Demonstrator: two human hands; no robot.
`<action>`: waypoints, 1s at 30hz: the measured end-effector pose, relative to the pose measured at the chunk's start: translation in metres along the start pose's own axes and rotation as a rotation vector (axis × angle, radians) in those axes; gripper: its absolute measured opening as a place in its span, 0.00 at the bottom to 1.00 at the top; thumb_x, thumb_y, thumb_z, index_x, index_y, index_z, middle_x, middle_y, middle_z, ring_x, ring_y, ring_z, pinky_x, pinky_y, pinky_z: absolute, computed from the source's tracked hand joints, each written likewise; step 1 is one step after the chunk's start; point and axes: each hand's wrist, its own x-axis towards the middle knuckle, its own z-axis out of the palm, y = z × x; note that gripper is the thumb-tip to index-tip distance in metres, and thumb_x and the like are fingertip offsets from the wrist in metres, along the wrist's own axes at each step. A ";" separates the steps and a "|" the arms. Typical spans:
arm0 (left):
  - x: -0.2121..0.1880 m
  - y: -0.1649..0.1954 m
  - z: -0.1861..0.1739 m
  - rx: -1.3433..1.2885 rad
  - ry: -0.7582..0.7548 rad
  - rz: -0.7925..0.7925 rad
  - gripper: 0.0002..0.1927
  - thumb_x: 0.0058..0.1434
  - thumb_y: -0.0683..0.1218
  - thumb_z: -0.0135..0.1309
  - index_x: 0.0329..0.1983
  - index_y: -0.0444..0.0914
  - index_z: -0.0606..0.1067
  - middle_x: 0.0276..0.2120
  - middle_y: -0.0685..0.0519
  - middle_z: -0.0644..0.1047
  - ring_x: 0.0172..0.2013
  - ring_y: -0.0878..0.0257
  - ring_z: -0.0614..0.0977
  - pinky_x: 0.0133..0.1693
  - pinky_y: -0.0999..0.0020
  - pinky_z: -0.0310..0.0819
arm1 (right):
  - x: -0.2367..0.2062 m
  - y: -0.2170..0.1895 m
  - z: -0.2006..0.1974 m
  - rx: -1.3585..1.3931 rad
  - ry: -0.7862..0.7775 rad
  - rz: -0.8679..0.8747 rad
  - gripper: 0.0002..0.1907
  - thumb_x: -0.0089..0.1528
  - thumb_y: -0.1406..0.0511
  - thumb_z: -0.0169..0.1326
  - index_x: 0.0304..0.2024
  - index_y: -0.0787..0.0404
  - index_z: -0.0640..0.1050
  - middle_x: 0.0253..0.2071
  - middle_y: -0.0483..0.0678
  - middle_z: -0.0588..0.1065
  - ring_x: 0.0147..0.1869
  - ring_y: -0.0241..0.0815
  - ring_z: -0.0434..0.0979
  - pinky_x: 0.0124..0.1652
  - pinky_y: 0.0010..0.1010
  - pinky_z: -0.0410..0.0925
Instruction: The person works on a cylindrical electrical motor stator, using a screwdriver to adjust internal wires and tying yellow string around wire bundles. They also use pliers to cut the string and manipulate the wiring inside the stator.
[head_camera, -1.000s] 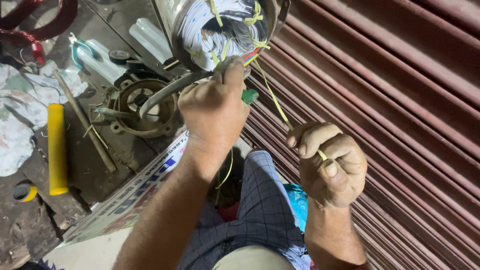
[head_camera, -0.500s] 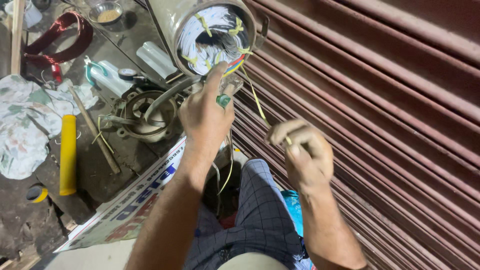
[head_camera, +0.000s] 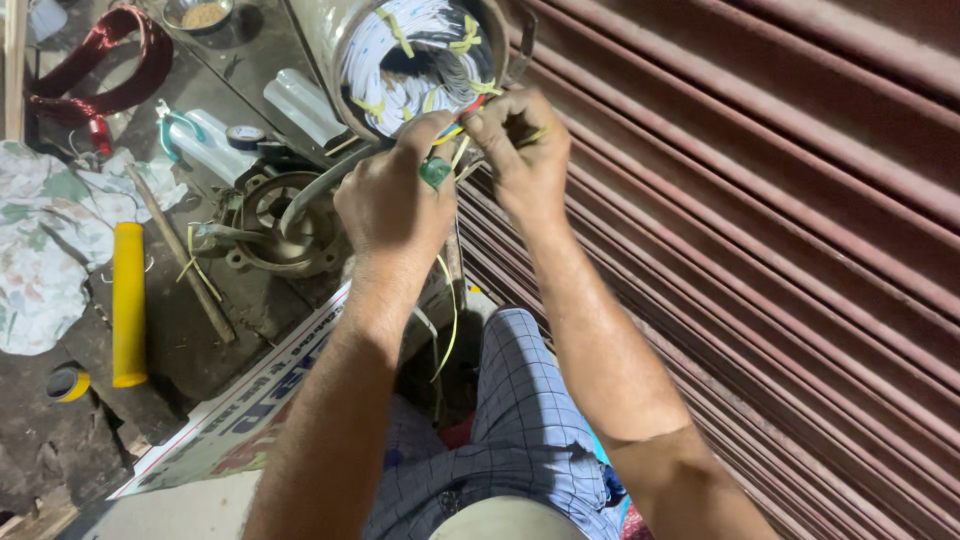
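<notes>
Yellow tie cord now pinched by both left hand & right hand at motor stator rim, right hand moved up from below, slack gone.

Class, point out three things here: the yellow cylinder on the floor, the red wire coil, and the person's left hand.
yellow cylinder (head_camera: 129, 305), head view, mid-length.
red wire coil (head_camera: 140, 75), head view, right loop.
left hand (head_camera: 395, 200), head view, back of hand.

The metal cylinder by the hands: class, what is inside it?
Inside the metal cylinder lie white wire windings bound with yellow ties. The left hand and right hand cover its lower rim; its depth is hidden.
</notes>
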 end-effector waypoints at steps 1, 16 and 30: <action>0.000 -0.002 0.002 -0.013 0.007 0.009 0.10 0.67 0.51 0.58 0.51 0.52 0.80 0.29 0.48 0.84 0.31 0.47 0.86 0.34 0.52 0.78 | 0.003 0.005 -0.003 -0.029 -0.026 -0.071 0.09 0.69 0.72 0.61 0.40 0.64 0.73 0.35 0.40 0.74 0.38 0.28 0.71 0.39 0.21 0.66; -0.059 -0.023 -0.017 -0.562 0.022 -0.010 0.14 0.65 0.42 0.61 0.54 0.39 0.78 0.40 0.46 0.84 0.28 0.61 0.85 0.33 0.67 0.77 | -0.034 -0.040 -0.025 -0.204 -0.127 0.358 0.07 0.68 0.68 0.58 0.46 0.65 0.77 0.36 0.38 0.74 0.39 0.26 0.71 0.40 0.19 0.66; -0.131 -0.091 -0.098 -0.379 0.048 0.041 0.15 0.54 0.49 0.68 0.35 0.36 0.77 0.26 0.48 0.73 0.27 0.50 0.76 0.33 0.59 0.69 | -0.104 -0.068 -0.047 -0.318 -0.330 0.508 0.07 0.68 0.70 0.55 0.47 0.65 0.82 0.34 0.42 0.77 0.37 0.29 0.73 0.38 0.21 0.68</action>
